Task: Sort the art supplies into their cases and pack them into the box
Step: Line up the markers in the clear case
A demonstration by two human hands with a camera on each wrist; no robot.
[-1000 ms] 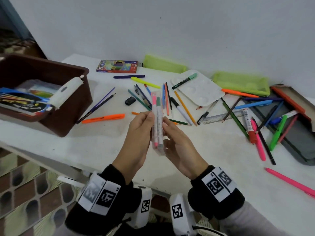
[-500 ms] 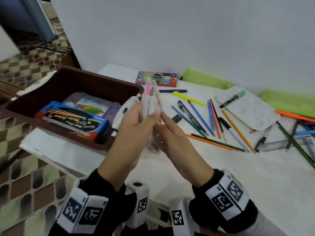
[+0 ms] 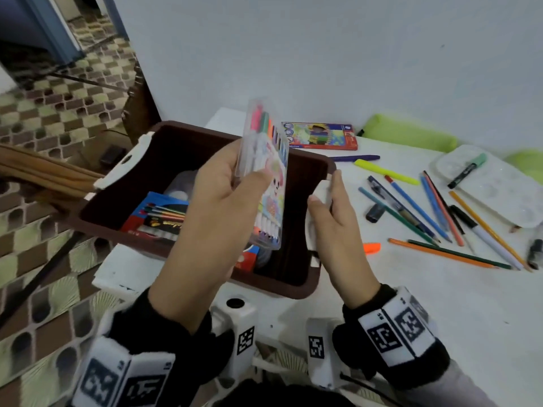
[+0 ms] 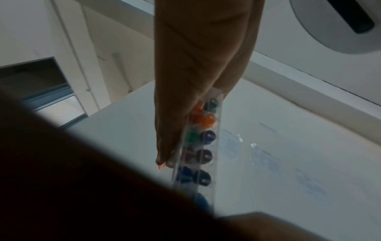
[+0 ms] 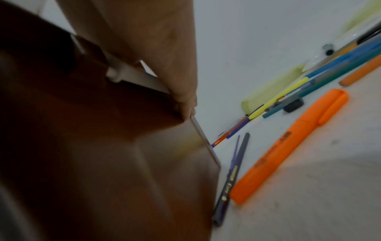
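Note:
A clear marker case [image 3: 266, 183] full of coloured markers stands nearly upright over the brown box [image 3: 293, 286]. My left hand [image 3: 235, 183] grips it, thumb on the front and fingers behind. The left wrist view looks along the case's end [image 4: 198, 146], showing the round coloured marker caps beside my left fingers [image 4: 195, 65]. My right hand [image 3: 329, 201] holds nothing; its straight fingers lie against the box's right rim by the white handle [image 3: 311, 230]. In the right wrist view the right fingers [image 5: 175, 65] rest on the box wall [image 5: 103, 146].
Inside the box lie a blue brush pack [image 3: 158, 212] and a red carton [image 3: 246, 257]. Right of it on the white table: an orange highlighter [image 5: 288, 143], several loose pencils [image 3: 426, 218], a yellow highlighter [image 3: 385, 171], a white palette [image 3: 493, 186] and a crayon box [image 3: 320, 135].
My left hand carried the marker case leftward from above the table's middle to above the brown box. My right hand let go of the case and moved to the box's right rim.

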